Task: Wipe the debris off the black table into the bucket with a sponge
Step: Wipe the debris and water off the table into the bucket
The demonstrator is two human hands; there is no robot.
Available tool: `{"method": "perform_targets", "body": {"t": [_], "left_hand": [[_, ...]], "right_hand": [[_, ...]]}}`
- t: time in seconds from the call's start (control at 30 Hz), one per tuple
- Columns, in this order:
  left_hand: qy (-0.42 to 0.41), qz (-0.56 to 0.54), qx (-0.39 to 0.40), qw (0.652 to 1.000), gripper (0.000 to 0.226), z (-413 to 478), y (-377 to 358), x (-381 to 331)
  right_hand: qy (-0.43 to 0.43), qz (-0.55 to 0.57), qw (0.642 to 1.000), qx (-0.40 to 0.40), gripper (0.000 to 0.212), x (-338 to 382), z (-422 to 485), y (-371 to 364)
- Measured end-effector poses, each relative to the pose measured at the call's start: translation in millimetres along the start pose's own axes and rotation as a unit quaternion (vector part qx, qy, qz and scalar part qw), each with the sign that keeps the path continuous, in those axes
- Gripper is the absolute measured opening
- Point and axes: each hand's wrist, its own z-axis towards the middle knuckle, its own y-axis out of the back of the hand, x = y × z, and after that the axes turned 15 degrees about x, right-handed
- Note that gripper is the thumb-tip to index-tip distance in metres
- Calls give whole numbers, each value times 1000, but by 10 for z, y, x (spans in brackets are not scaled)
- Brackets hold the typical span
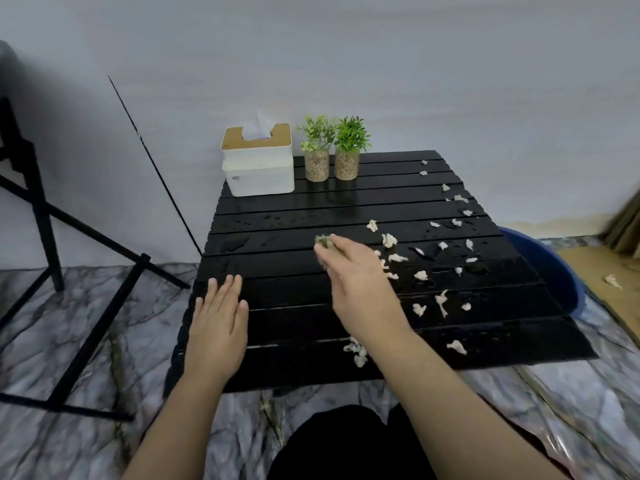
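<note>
1. Broadly, the black slatted desk (294,209) fills the middle of the view, its slats running left to right; the left half looks clean but wet, the right half is littered.
2. The blue bucket (554,268) sits on the floor just beyond the desk's right edge, partly hidden by it, so anything pushed off that edge near its far-middle stretch should drop in.
3. At the far left corner stand a white tissue box (258,168) and two small potted plants (330,150), well apart from the litter and out of the sweeping path.
4. The left hand (218,327) lies flat on the near left part of the desk, fingers spread and released, holding nothing; I judge it is steadying the desk.
5. The right hand (360,289) hovers over the centre, fingers clenched around the sponge (323,242), of which only a greenish corner shows at the fingertips.
6. The debris (420,275), pale scraps, lies to the right of the sponge, strung from far right to near; a small clump (356,351) lies under the right wrist.
7. The right hand is nearer; the stroke wanted is rightward along the slats, with open room to the edge. Near scraps risk missing the bucket.
</note>
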Motion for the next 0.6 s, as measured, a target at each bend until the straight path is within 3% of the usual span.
{"method": "perform_targets", "body": {"t": [0.1,0.2,0.3,0.43,0.6], "left_hand": [[11,9,30,999,48,-143,-93,-29],[17,45,55,997,48,-207,-208,-21],[20,77,61,995,50,-178,-232,1],[29,106,83,990,52,-132,-265,6],[35,119,78,989,52,-121,-291,16]], "right_hand": [[18,-44,995,85,42,247,-456,-349],[38,-153,979,125,35,292,-736,-648],[34,-162,980,106,28,181,-758,-730],[29,-159,982,99,35,-174,-738,-582],[-69,-132,988,48,34,-888,-599,-78]]}}
